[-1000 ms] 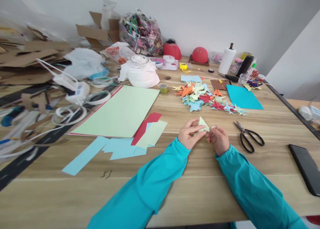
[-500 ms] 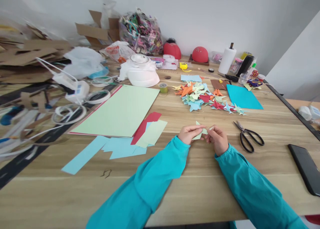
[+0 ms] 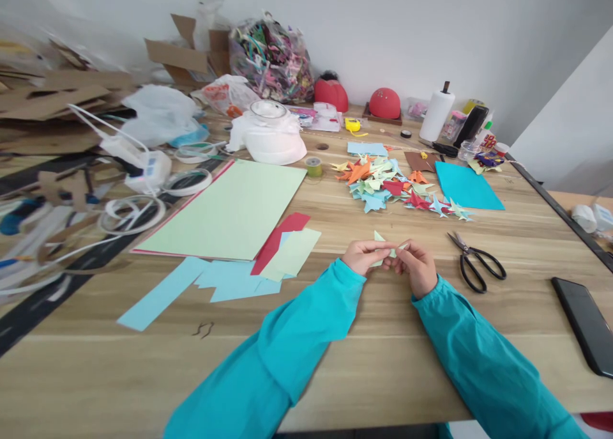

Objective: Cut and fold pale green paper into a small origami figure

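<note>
A small folded piece of pale green paper (image 3: 378,236) is pinched between both hands, just above the wooden table. My left hand (image 3: 366,255) grips its left side, thumb and fingers pressed together and covering much of it. On the other side my right hand (image 3: 416,265) is closed on the paper's right end. Beyond the hands lies a pile of folded paper cranes (image 3: 378,183) in orange, green, blue and red. Black-handled scissors (image 3: 474,257) rest to the right of my right hand, blades spread a little.
Left of the hands are cut paper strips (image 3: 292,254) and a large pale green sheet (image 3: 225,209). A black phone (image 3: 587,324) lies at the right edge. A teal sheet (image 3: 467,184), a thread spool (image 3: 313,166) and a white cap (image 3: 272,138) sit farther back. Cables (image 3: 129,215) clutter the left.
My left fingers have moved slightly over the green paper, so less of it shows between the hands. Both hands stay in nearly the same place.
</note>
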The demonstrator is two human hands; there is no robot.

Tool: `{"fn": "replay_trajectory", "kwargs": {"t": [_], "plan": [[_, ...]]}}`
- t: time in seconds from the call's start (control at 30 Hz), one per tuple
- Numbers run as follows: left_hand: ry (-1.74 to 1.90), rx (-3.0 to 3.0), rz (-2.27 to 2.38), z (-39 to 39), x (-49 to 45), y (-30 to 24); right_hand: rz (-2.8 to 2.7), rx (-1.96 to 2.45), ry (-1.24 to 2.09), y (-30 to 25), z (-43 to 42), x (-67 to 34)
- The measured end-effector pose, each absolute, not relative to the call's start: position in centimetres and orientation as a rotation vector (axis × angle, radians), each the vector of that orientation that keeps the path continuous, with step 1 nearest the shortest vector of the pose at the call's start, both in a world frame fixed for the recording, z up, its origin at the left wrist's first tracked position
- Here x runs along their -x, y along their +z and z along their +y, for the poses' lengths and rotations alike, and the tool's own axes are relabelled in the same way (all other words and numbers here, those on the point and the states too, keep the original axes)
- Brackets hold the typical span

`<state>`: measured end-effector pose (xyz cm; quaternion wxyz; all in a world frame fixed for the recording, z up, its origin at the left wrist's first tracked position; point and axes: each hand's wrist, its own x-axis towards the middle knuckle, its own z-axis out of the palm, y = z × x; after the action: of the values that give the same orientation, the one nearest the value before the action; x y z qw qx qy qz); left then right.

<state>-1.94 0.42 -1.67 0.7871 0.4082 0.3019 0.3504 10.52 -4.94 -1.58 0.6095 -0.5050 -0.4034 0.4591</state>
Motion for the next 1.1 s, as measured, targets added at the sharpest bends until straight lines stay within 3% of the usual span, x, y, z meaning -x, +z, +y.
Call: {"fn": "replay_trajectory", "kwargs": {"t": [1.1], "plan": [[0.843,-1.156,0.771,0.8,2.0,-2.1,-1.031,1.221,0.982,-1.2,-5.1,-10.1]]}}
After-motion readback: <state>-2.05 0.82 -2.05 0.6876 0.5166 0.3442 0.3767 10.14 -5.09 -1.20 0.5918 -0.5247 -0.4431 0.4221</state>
